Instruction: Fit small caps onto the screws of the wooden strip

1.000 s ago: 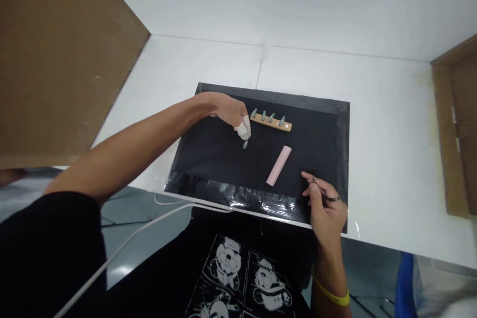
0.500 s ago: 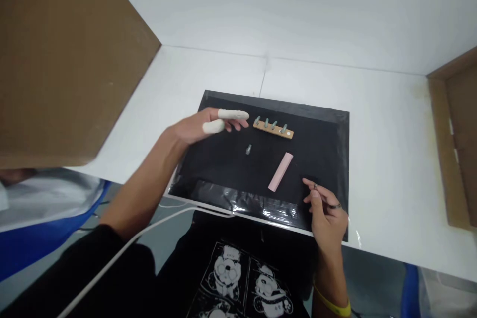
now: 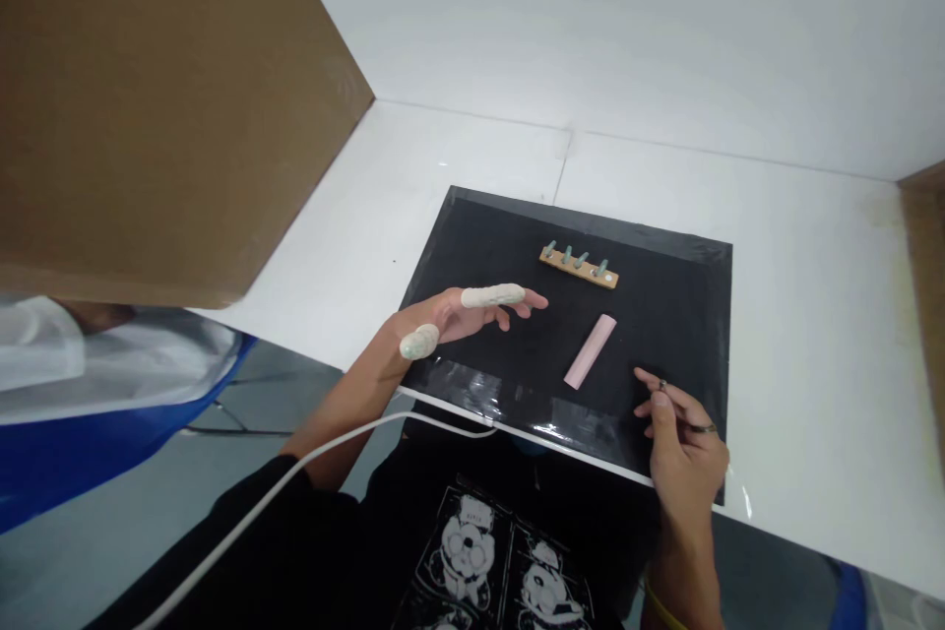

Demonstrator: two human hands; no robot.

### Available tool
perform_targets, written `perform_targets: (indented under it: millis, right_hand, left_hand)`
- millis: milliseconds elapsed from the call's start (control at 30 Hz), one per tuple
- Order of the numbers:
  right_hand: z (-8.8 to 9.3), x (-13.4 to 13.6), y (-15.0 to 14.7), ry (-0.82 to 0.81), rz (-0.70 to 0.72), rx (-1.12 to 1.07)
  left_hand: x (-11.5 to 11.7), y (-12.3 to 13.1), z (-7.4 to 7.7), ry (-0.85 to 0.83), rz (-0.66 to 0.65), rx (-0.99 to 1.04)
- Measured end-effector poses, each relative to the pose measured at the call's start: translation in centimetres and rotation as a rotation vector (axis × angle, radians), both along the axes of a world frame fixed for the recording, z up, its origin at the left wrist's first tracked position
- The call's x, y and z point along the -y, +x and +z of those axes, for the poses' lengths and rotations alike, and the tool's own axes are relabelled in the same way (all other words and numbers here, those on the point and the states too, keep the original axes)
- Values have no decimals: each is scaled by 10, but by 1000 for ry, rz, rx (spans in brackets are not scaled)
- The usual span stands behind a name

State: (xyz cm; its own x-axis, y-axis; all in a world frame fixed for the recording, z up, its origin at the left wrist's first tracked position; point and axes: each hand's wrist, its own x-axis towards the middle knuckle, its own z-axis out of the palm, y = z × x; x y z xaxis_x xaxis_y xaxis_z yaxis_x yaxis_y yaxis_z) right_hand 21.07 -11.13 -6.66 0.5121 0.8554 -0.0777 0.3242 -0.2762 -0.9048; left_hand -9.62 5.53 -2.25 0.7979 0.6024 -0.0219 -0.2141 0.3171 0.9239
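My left hand (image 3: 472, 315), with white covers on thumb and index finger, is over the left part of a black mat (image 3: 509, 226). Its thumb is spread wide from the fingers, and nothing shows in its grip. Beyond it lies a narrow wooden strip (image 3: 580, 269) bearing several grey-green pegs (image 3: 581, 260) in a row, with pale dots near its right end. Between my hands rests a pink bar (image 3: 591, 351), slanted. At the mat's right front, my right hand (image 3: 686, 443) is closed, thumb against fingers, around something small and dark that I cannot make out.
The mat lies on a white table (image 3: 797, 315) backed by a white wall. A large brown cardboard panel (image 3: 162, 98) stands at left, and more cardboard (image 3: 922, 266) at right. A white cable (image 3: 325, 453) crosses before my left arm. Part of another person in white (image 3: 110, 364) shows at left.
My left hand has moved nearer, toward the mat's front, thumb now wider apart. The small grey-green piece seen on the mat is now out of sight there. The whole view has shifted.
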Motion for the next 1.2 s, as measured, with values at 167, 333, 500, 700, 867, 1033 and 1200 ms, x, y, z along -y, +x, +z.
perform_targets:
  millis: [167,333,500,700,867,1033,1200]
  right_hand:
    - [1,1,1,1,-8,1]
    - [0,2,2,-13,-9,12]
    - [1,3,1,-1,3,16]
    - [0,3,2,7,4,-4]
    - [-1,2,1,14,5,-8]
    - [2,2,1,-3,17,-5]
    - [1,2,1,7,22,1]
  left_hand:
    - [1,-4,-2,-49,48,-79]
    - [0,-9,-9,-48,92,-83]
    - [0,-12,-6,-12,166,-75]
    - [4,-7,3,-1,283,-114]
    - [4,-2,4,-40,341,-207]
    - [3,1,4,-65,376,-248]
    - [2,3,4,-57,356,-260]
